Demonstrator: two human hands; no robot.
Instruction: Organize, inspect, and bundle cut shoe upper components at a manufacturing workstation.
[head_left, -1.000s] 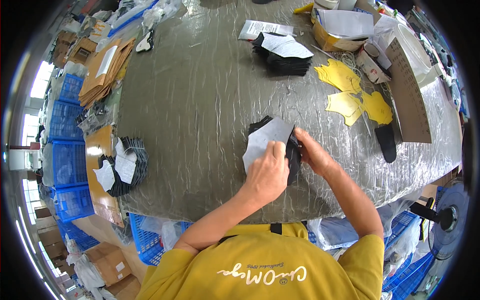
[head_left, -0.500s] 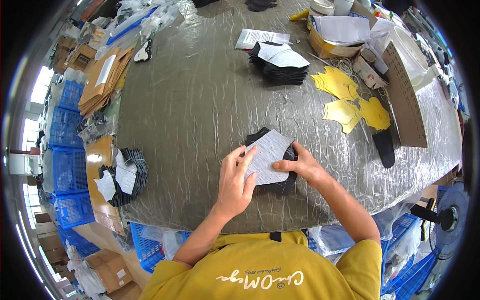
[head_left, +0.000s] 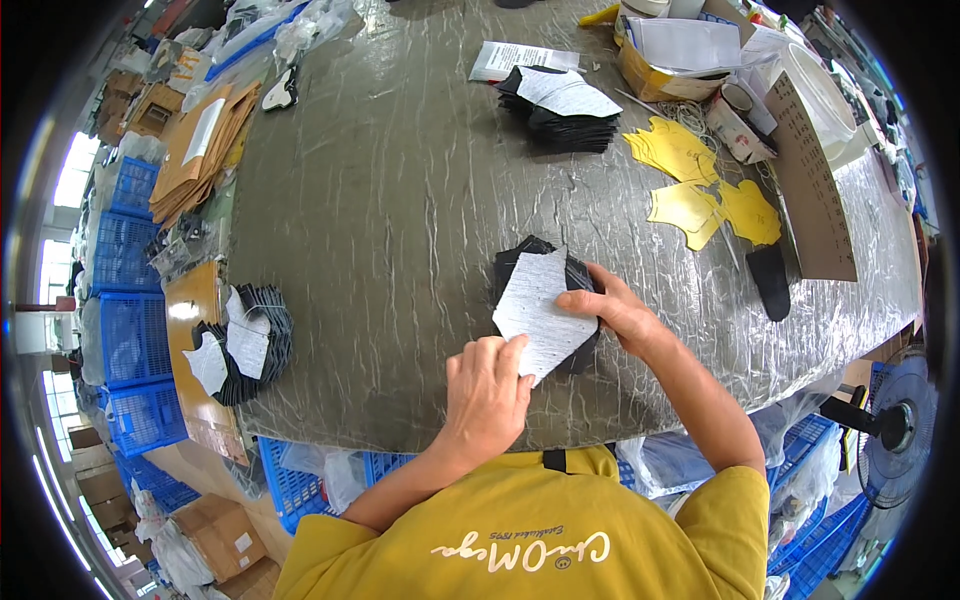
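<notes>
A light grey cut fabric piece (head_left: 541,305) lies at a tilt on a pile of black cut pieces (head_left: 527,247) near the table's front. My left hand (head_left: 487,393) is closed, pinching the grey piece's lower edge between thumb and fingers. With its thumb pressed on the grey piece, my right hand (head_left: 622,313) grips the pile's right side; its fingertips are hidden beneath. Farther off stands another stack of black pieces (head_left: 570,132) with a grey one on top. At the left edge sits a third stack of black and grey pieces (head_left: 262,345).
Yellow pattern pieces (head_left: 680,152) and a black sole-shaped piece (head_left: 769,284) lie to the right. Beyond them are an upright cardboard sheet (head_left: 812,190) and a box of papers (head_left: 683,58). Brown envelopes (head_left: 200,150) lie at the left, above blue crates (head_left: 134,335). A fan (head_left: 895,428) stands at lower right.
My left hand has slid down from the grey piece's left side to its lower edge, and the piece has turned. My right hand keeps its hold on the pile's right side.
</notes>
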